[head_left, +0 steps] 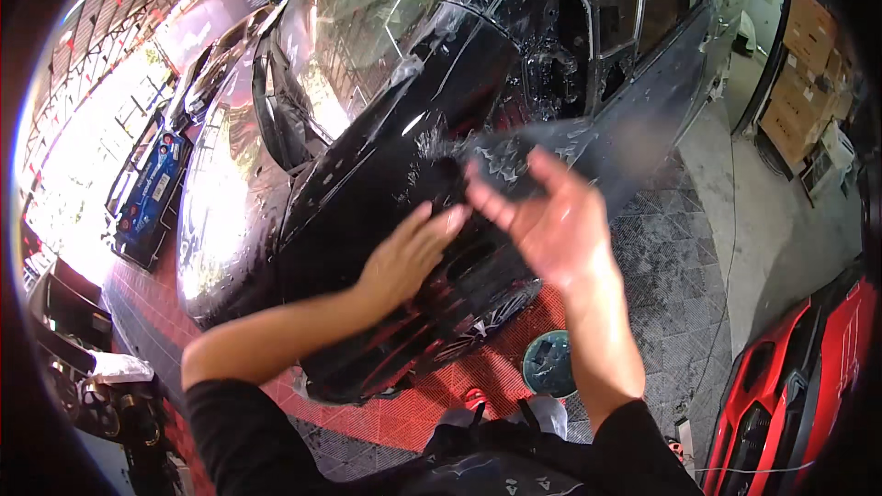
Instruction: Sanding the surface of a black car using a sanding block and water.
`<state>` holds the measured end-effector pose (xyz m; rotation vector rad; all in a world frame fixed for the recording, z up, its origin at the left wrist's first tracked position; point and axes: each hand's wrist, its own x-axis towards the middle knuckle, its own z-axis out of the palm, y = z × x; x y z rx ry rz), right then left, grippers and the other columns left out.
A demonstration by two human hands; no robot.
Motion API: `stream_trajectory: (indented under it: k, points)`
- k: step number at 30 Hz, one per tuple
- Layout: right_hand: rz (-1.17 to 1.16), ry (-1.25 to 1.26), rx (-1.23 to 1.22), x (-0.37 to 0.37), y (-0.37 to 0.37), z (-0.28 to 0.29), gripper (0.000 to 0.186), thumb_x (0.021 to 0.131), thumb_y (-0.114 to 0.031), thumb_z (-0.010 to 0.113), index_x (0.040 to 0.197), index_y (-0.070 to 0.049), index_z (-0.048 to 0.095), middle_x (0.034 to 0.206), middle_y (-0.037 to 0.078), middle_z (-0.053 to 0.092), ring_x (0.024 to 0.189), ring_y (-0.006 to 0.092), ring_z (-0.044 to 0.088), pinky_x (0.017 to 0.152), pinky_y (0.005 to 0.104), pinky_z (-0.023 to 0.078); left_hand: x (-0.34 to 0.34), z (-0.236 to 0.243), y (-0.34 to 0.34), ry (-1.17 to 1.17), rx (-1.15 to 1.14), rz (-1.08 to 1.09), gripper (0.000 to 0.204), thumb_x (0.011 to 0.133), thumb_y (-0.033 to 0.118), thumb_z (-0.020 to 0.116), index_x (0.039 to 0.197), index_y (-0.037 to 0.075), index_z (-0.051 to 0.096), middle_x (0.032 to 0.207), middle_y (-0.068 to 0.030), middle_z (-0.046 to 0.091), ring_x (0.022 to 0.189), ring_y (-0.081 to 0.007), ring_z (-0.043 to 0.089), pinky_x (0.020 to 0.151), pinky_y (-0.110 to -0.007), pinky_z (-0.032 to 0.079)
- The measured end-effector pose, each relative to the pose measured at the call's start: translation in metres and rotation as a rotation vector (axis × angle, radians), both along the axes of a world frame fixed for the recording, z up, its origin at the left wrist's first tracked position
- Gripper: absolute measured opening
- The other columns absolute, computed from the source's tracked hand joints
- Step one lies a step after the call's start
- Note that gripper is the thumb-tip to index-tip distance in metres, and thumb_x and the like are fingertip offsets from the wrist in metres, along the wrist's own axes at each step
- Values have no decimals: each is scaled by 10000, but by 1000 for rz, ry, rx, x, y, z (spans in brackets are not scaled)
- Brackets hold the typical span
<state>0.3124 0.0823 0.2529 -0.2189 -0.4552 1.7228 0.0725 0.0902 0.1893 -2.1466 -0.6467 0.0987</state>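
A black car [367, 193] stands before me, its side panel wet with drops and white foamy streaks [427, 147]. A thin see-through film [588, 142], wrinkled and wet, hangs along the front door area and reaches toward the fender. My left hand [409, 253] is over the dark fender, fingers stretched out and holding nothing I can see; whether it touches the panel I cannot tell. To the right, my right hand [560, 225] is raised just below the film's edge, thumb and fingers spread, slightly blurred. Nothing shows between its fingers.
A round green bucket [548, 363] sits on the floor by the front wheel [487, 326]. Red car body parts [799, 386] lie at the lower right. Cardboard boxes [804, 83] are stacked at the far right. Grey and red floor tiles [666, 257] surround the car.
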Motion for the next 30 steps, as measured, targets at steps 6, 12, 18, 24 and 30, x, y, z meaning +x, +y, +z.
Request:
stream_trajectory:
  k: [6,12,18,24,30]
  points:
    - [-330,-154,-139,52,2,-65,510,1111,-324,365,1485,23,373,1424,234,526,1265,447,580,941,595,575,80,151,89,-333,102,-126,474,973,362,602,1432,241,594,1658,-66,345,1532,-290,291,1231,-582,209]
    - [-81,-75,-588,62,-41,-248,655,1117,-361,320,1593,29,98,1557,324,341,1162,547,618,764,441,656,65,127,66,-130,-2,-98,609,967,368,589,1486,56,516,1657,-93,348,1542,-286,293,1257,-541,193]
    - [-451,-609,-526,-4,-33,-211,563,1090,-299,518,1530,13,356,1466,167,551,1200,315,629,954,418,519,-39,23,-42,11,-344,111,601,983,285,565,1526,48,466,1647,-66,385,1520,-185,352,1270,-400,221]
    - [-1154,-1164,627,-61,-1,-85,611,877,-95,665,1455,11,497,1495,230,504,1282,394,541,1107,477,373,-58,58,-61,-124,-194,195,515,944,228,620,1442,101,579,1598,-57,461,1476,-220,426,1224,-538,265]
    - [-1143,-1590,558,-137,-5,-96,914,730,-226,771,1549,-49,406,1645,125,358,1452,373,363,1141,617,235,-93,68,-46,-186,-52,135,508,926,221,637,1430,167,603,1585,-63,478,1513,-249,372,1239,-617,201]
